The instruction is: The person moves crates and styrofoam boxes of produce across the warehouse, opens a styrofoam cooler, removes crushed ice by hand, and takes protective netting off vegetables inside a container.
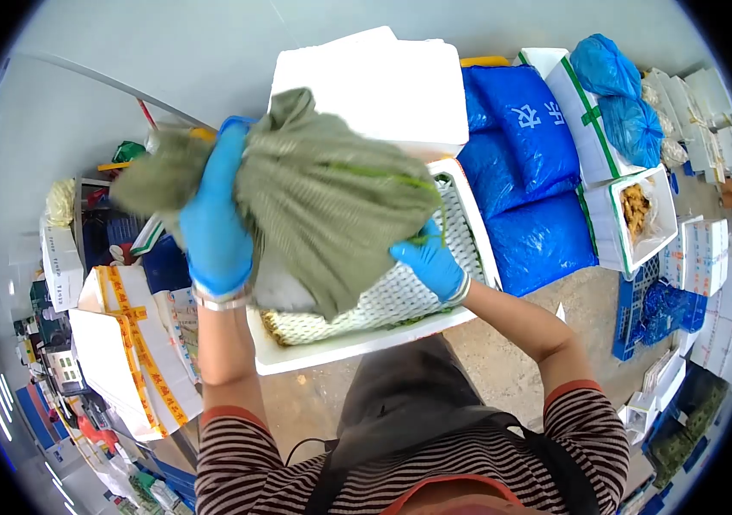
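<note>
The gathered end of the green cloth [332, 202] is blurring at the left; its folds are hiding part of the left grip [218, 219]; how the right grip [435, 264] is meeting its lower edge is not showing clearly; the cloth is covering part of the white netting [387, 300]; the picture's bottom edge is cutting off the striped shirt [417, 461]; lettering on the yellow tape [137, 348] is appearing too small to read.

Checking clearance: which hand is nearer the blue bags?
Right: the right hand, at the lower right of the cloth bundle, is left of the blue bags; the left hand is farther left, gripping the bundle.
</note>
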Available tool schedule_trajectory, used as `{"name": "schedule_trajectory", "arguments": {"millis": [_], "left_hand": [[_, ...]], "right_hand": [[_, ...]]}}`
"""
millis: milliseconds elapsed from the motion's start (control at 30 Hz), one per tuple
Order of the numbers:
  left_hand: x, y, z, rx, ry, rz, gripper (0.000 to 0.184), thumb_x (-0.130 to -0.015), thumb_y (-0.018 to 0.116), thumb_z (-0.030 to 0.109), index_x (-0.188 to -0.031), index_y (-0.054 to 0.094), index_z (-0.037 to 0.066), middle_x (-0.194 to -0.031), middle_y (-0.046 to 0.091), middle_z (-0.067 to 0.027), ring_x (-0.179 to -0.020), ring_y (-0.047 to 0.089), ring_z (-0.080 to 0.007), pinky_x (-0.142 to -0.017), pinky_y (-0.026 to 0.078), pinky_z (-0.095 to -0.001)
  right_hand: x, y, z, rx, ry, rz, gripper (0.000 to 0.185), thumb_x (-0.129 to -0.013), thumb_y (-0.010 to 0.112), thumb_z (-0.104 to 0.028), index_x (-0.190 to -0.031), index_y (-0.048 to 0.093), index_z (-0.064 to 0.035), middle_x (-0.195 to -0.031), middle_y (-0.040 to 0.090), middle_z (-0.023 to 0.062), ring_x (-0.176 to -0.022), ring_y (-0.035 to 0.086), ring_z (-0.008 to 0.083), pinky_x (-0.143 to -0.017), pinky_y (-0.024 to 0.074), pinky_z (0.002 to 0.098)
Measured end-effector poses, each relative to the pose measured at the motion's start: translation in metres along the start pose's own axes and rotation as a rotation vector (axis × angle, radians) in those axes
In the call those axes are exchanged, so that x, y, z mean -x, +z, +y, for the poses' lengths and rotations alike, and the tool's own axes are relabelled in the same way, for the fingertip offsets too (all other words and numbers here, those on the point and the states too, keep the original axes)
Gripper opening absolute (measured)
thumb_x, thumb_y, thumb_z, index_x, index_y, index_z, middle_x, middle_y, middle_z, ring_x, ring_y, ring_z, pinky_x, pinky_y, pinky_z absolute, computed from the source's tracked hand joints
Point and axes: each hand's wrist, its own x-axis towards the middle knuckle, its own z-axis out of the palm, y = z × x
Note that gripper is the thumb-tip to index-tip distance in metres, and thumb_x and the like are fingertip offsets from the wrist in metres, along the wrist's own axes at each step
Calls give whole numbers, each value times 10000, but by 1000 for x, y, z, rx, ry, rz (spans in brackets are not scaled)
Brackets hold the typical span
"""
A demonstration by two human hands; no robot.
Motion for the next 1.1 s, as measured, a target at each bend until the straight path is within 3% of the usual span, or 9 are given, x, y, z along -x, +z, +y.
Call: {"name": "schedule_trajectory", "arguments": {"millis": [133,300,400,433,567,733,800,933,1100], "left_hand": [[-85,29,-6,297,-215,-117,304,-897,521,187,-1129,642,32,-894,665,-42,-729,584,-163,-669,467,-293],[-237,97,-79,500,-294,-497,384,-853,599,232,-1154,575,-5,-1008,625,-90,-870,596,-152,-728,487,-277],[-275,156,-118,20,-78,-444,420,-828,622,341,-1091,630,14,-850,633,-47,-769,583,-148,-695,470,-308],[-282,177,-161,26,-142,-404,495,-792,647,393,-1079,629,-10,-843,641,-64,-774,592,-166,-703,470,-327],[-224,230,-296,21,-167,-237,691,-713,671,558,-970,632,-83,-903,664,-238,-845,643,-331,-765,491,-386],[-226,228,-316,200,-185,-312,634,-747,671,512,-965,629,-82,-883,665,-219,-819,642,-303,-743,489,-391],[-244,211,-268,359,-213,-328,567,-788,640,487,-941,644,-59,-866,664,-208,-802,639,-303,-736,485,-392],[-269,205,-216,206,-276,-137,528,-746,696,313,-1061,577,-93,-878,645,-144,-776,629,-204,-677,508,-321],[-274,188,-234,-19,-189,-366,564,-707,725,453,-967,656,-42,-840,675,-179,-789,649,-321,-726,511,-349]], "right_hand": [[-48,-2,8,-124,-160,292,637,-834,662,-77,-1365,312,-36,-1281,477,98,-1113,514,177,-951,444,306],[-116,0,-39,-259,-123,543,640,-796,730,-207,-1304,397,-7,-1213,530,102,-1051,555,197,-872,489,314],[-167,-37,-29,-94,-3,544,622,-824,676,-387,-1328,423,-124,-1270,503,56,-1089,539,214,-799,515,390],[-179,-45,-22,-122,-6,605,696,-742,777,-292,-1254,425,22,-1168,552,112,-1004,580,213,-834,500,326],[-212,-122,57,125,-223,608,646,-741,769,-255,-1226,442,18,-1221,515,155,-1031,560,263,-849,476,306],[-152,-42,1,1756,-742,324,955,-619,791,-412,-1412,308,-189,-1414,374,72,-1254,403,285,-997,366,506],[-147,-28,42,1885,-826,-135,974,-605,748,-469,-1436,258,-335,-1449,339,-17,-1331,308,261,-1043,281,574],[-205,-18,92,2093,-928,-166,880,-701,701,-361,-1442,226,-365,-1502,241,-38,-1357,282,241,-1058,291,548],[-261,-39,75,2098,-612,16,624,-749,650,-294,-1339,455,-232,-988,602,74,-925,585,247,-800,482,387]]}}
